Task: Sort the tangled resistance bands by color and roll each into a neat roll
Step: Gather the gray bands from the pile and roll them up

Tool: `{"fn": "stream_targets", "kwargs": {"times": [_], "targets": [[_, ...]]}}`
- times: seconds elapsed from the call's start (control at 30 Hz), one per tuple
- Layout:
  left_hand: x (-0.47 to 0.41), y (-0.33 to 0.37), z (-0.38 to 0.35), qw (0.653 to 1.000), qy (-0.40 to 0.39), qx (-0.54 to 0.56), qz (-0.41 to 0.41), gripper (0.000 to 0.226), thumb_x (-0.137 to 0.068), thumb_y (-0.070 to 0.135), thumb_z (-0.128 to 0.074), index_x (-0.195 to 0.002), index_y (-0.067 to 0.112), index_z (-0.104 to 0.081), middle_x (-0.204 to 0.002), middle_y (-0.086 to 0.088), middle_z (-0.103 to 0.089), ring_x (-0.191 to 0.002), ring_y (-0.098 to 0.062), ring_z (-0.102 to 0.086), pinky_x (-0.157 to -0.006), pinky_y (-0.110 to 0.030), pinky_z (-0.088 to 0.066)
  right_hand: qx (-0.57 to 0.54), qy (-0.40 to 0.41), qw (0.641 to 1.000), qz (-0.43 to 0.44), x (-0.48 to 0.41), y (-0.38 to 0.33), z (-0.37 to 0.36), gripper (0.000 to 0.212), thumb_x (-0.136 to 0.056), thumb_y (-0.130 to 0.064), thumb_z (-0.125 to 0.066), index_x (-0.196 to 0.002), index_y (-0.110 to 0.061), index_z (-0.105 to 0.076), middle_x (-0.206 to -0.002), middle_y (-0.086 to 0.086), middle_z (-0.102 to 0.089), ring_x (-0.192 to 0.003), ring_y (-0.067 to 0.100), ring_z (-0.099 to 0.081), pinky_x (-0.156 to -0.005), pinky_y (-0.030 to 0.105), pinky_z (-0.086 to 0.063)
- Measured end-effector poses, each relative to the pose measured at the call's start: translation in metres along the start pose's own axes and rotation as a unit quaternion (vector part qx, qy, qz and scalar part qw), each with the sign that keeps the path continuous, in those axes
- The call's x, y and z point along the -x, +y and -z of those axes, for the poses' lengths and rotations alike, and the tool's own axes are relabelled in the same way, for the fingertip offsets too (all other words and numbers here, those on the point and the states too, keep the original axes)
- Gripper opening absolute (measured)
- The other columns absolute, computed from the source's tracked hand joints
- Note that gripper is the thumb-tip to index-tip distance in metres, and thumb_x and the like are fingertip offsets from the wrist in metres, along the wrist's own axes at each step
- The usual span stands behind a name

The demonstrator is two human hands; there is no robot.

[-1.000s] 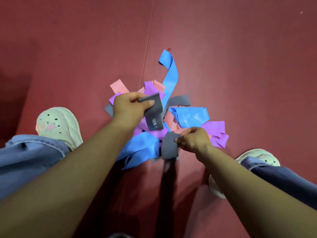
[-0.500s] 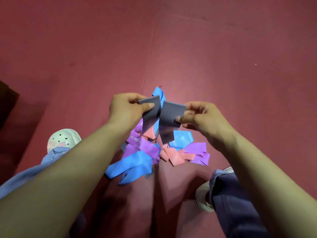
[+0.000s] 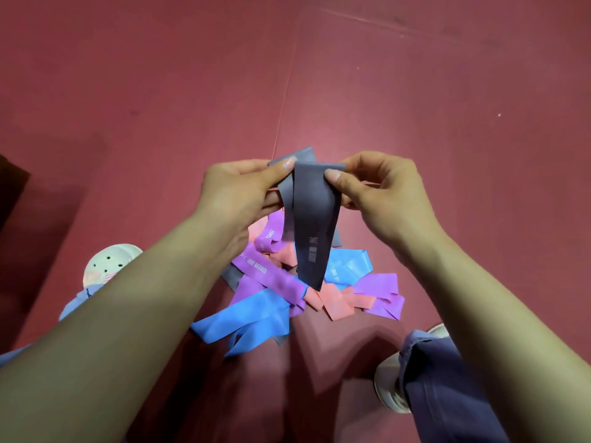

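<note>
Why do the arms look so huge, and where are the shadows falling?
Head view: the wide-angle lens swells the near forearms; the grey band, pinched by left hand and right hand, is sharp; soft shadows darken the red floor at the bottom.

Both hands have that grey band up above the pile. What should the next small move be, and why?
Probably line up the two pinched edges and begin rolling the grey band downward. The left hand and right hand each pinch its top. It hangs flat, its lower tip apparently free above the pile of bands, and no roll shows yet.
</note>
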State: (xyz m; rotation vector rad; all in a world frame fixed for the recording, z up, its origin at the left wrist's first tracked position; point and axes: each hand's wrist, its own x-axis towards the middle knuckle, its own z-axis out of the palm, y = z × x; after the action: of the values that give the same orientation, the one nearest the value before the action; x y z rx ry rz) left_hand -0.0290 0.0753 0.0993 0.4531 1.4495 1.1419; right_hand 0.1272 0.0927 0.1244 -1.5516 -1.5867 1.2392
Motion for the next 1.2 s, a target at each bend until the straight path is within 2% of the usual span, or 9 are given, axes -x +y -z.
{"fn": "stream_targets", "kwargs": {"times": [0.1,0.13,0.23,0.37,0.5,0.67,0.83,1.0,1.2], "targets": [[0.001,0.000,0.002,1.000,-0.012,0.014,0.001,0.007,-0.088,0.017,-0.067,-0.085,0.011,-0.069,-0.071,-0.002,-0.074,-0.066,-0.014,-0.072,-0.071,-0.025,-0.059,0.058,0.018,0.998,0.026,0.002,-0.001,-0.004,0.015,-0.084,-0.014,-0.070,-0.074,-0.022,-0.061,-0.075,-0.001,-0.062,-0.067,0.031,-0.061,-0.068,0.035,-0.052],[0.001,0.001,0.002,1.000,-0.022,0.013,-0.003,0.008,-0.090,0.017,-0.065,-0.086,0.011,-0.069,-0.071,-0.002,-0.074,-0.066,-0.014,-0.072,-0.071,-0.025,-0.060,0.060,0.022,0.998,0.028,0.003,-0.001,-0.005,0.016,-0.083,-0.014,-0.071,-0.075,-0.023,-0.060,-0.078,0.000,-0.064,-0.071,0.034,-0.063,-0.067,0.035,-0.051],[0.004,0.003,0.000,0.998,-0.051,-0.011,-0.023,0.014,-0.093,0.017,-0.060,-0.086,0.011,-0.070,-0.078,-0.006,-0.074,-0.070,-0.016,-0.069,-0.075,-0.027,-0.060,0.059,0.036,0.997,0.037,0.006,-0.001,-0.004,0.024,-0.079,-0.012,-0.074,-0.069,-0.026,-0.057,-0.075,-0.004,-0.062,-0.066,0.029,-0.062,-0.059,0.029,-0.048],[0.006,0.001,-0.002,0.998,-0.051,-0.027,-0.025,0.016,-0.095,0.015,-0.057,-0.090,0.009,-0.070,-0.087,-0.012,-0.072,-0.077,-0.018,-0.068,-0.077,-0.026,-0.059,0.020,0.024,0.999,0.041,0.009,0.000,-0.002,0.026,-0.078,-0.008,-0.075,-0.067,-0.026,-0.060,-0.069,-0.010,-0.060,-0.058,0.019,-0.055,-0.056,0.032,-0.049],[0.004,-0.005,-0.004,0.997,-0.066,-0.045,0.013,0.019,-0.096,0.014,-0.055,-0.102,0.002,-0.069,-0.104,-0.020,-0.071,-0.096,-0.028,-0.069,-0.091,-0.037,-0.055,0.023,0.018,0.999,0.045,0.009,0.005,-0.002,0.021,-0.078,-0.008,-0.075,-0.069,-0.024,-0.065,-0.069,-0.001,-0.065,-0.055,0.016,-0.051,-0.051,0.025,-0.043],[0.005,-0.006,-0.005,0.994,-0.092,-0.057,0.021,0.021,-0.098,0.016,-0.052,-0.095,0.008,-0.071,-0.098,-0.013,-0.074,-0.083,-0.021,-0.071,-0.086,-0.033,-0.056,0.085,0.050,0.992,0.073,0.005,0.012,-0.002,0.018,-0.077,-0.012,-0.076,-0.069,-0.025,-0.066,-0.056,-0.011,-0.057,-0.047,0.005,-0.045,-0.049,0.011,-0.034],[0.007,-0.005,-0.008,0.993,-0.102,-0.056,0.024,0.029,-0.098,0.024,-0.051,-0.100,0.002,-0.069,-0.096,-0.017,-0.073,-0.074,-0.021,-0.070,-0.074,-0.029,-0.059,0.180,0.081,0.972,0.125,0.005,0.014,-0.006,0.009,-0.075,-0.018,-0.076,-0.075,-0.019,-0.067,-0.062,-0.016,-0.057,-0.053,0.010,-0.050,-0.058,0.029,-0.044],[0.012,-0.006,-0.007,0.983,-0.123,-0.128,-0.048,0.017,-0.093,0.012,-0.059,-0.102,0.007,-0.073,-0.102,-0.015,-0.073,-0.103,-0.030,-0.068,-0.094,-0.042,-0.053,0.185,0.106,0.969,0.124,0.004,0.016,-0.008,0.012,-0.076,-0.019,-0.074,-0.072,-0.019,-0.063,-0.062,-0.013,-0.056,-0.052,0.009,-0.049,-0.057,0.032,-0.045],[0.008,-0.007,-0.010,0.983,-0.083,-0.150,-0.068,0.014,-0.093,0.013,-0.060,-0.090,0.017,-0.074,-0.096,-0.012,-0.074,-0.099,-0.031,-0.069,-0.093,-0.044,-0.054,0.223,0.126,0.955,0.148,0.000,0.016,-0.011,0.016,-0.076,-0.023,-0.075,-0.074,-0.018,-0.060,-0.078,-0.004,-0.053,-0.061,0.008,-0.050,-0.061,0.036,-0.044]]}}
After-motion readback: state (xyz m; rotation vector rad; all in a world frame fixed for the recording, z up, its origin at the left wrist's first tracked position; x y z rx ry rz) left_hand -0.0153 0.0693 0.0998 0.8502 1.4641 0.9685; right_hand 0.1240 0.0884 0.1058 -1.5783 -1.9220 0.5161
